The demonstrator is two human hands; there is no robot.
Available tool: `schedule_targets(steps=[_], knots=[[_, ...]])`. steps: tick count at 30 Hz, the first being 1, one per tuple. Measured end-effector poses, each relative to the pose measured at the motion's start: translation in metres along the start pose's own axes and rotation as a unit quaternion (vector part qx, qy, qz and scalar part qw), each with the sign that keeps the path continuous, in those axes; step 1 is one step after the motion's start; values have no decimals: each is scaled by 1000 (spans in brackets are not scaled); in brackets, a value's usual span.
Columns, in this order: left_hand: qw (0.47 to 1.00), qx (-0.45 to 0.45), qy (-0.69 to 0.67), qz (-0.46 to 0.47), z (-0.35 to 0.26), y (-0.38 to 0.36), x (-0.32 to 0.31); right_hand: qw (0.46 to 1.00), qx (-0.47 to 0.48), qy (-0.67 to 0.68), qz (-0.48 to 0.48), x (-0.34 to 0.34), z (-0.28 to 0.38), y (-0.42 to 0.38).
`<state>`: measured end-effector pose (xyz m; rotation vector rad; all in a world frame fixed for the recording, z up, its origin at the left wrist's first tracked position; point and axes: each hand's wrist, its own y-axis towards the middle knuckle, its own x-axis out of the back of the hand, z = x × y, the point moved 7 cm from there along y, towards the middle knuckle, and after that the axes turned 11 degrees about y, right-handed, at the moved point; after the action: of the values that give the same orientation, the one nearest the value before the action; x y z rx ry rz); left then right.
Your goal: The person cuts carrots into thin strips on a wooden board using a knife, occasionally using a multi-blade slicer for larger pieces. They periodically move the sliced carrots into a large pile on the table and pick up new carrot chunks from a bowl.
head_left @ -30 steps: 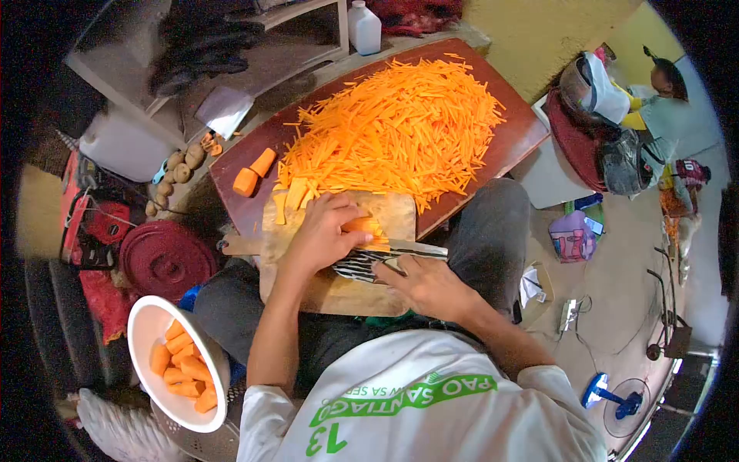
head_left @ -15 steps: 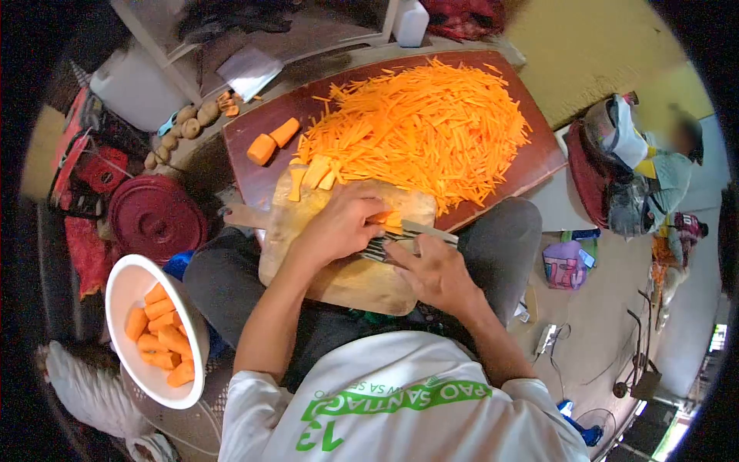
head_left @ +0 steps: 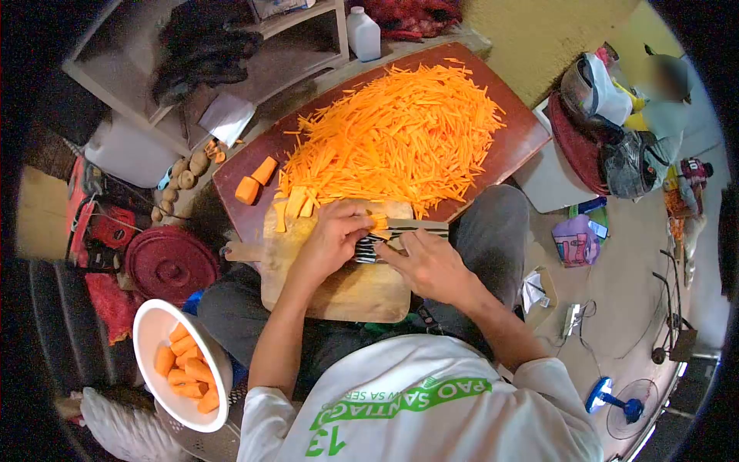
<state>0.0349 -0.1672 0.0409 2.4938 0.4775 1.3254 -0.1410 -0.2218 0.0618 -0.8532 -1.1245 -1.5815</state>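
Note:
On the wooden cutting board [head_left: 350, 300] over the lap, my left hand [head_left: 335, 235] presses a small stack of carrot slices [head_left: 379, 222] with curled fingertips. My right hand [head_left: 427, 266] grips a wide-bladed knife [head_left: 419, 225], fingers over its flat side, the blade right beside the slices and the left fingertips. Dark and light stripes show on part of the metal. Flat carrot slabs [head_left: 296, 202] rest at the board's far left edge. Behind them a big heap of carrot strips [head_left: 400, 135] covers much of the red board [head_left: 517, 127].
Two carrot chunks [head_left: 246, 190] lie left of the heap. A white bowl [head_left: 140, 343] of peeled carrot pieces stands at lower left, near a maroon lid [head_left: 171, 264]. Potatoes [head_left: 185, 179] line the left side. A blue fan [head_left: 616, 396] is at lower right; a person [head_left: 668, 115] is at far right.
The view has shifted and turned a little. The right hand now lies flatter over the knife, and the blade sits level beside the carrot slices. The left hand stays on the slices.

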Motion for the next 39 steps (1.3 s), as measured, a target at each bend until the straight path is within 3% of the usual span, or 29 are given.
schedule_targets(steps=[3, 6, 14, 18, 20, 23, 26, 37, 39], knots=[[1000, 5, 13, 11, -6, 15, 5, 1000, -7, -5, 23, 10, -8, 5], [998, -40, 31, -40, -10, 38, 13, 1000, 5, -22, -14, 32, -24, 18], [984, -123, 107, -67, 4, 164, 24, 987, 41, -92, -127, 100, -66, 57], [974, -139, 157, -91, 8, 195, 20, 992, -9, -111, -54, 106, -76, 59], [971, -113, 201, -58, 20, 198, 10, 994, -13, -99, -47, 103, -77, 53], [978, -67, 172, -95, 32, 186, 1, 993, -8, -96, -60, 98, -75, 46], [984, -58, 160, -61, 11, 165, 3, 993, -5, -109, -53, 88, -78, 44], [964, -71, 227, -120, 4, 162, 21, 994, 14, -104, -43, 88, -58, 63], [966, -52, 245, -67, 3, 163, 13, 993, 11, -107, -39, 85, -59, 62]])
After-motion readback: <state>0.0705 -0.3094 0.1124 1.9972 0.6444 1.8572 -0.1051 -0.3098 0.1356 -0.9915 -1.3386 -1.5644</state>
